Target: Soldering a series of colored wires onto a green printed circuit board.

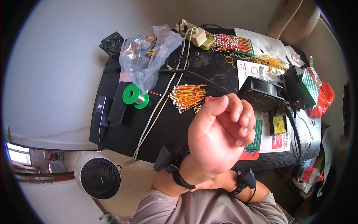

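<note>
My left hand is raised over the front of the black table, palm toward me. Its fingers curl loosely, the palm is bare, and nothing shows in it. Below it my right hand lies behind the left wrist, fingers hidden. Black straps with box-shaped devices circle both wrists, the left strap among them. Just beyond the left hand lies a bundle of red and yellow wires with white connectors. Partly hidden behind that hand are a green circuit board panel and a red sheet.
A green solder spool and clear plastic bag stand left. White cables cross the table to a power strip. A black fan, yellow sponge tray and yellow rubber bands are right. A white floor fan stands lower left.
</note>
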`<state>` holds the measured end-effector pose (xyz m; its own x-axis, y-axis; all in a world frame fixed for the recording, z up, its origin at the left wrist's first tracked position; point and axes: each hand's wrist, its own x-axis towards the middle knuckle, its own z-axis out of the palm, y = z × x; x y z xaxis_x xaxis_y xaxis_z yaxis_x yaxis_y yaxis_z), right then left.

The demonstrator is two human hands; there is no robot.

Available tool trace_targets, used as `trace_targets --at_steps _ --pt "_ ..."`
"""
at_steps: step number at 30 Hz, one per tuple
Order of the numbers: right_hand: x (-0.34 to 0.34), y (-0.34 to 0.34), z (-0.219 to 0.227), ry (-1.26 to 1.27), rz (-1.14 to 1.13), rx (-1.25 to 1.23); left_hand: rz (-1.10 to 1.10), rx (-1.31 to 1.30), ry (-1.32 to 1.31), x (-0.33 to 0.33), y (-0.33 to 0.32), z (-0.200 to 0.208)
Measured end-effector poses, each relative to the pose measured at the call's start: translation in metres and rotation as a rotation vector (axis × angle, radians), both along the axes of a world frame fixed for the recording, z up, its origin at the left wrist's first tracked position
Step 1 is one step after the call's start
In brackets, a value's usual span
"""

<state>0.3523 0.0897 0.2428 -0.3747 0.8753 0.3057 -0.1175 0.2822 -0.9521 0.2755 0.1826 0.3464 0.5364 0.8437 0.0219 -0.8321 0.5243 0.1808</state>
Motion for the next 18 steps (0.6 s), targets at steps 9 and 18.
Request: trace_targets --at_steps 9,18 --pt "0.004 -0.015 -0.005 -0.250 -0.046 0.169 0.610 0.765 1.042 -0.005 0.017 -0.009" --pt "0.045 -0.029 0.003 -0.325 -0.351 0.348 1.011 1.797 1.884 -0.025 0.031 -0.056"
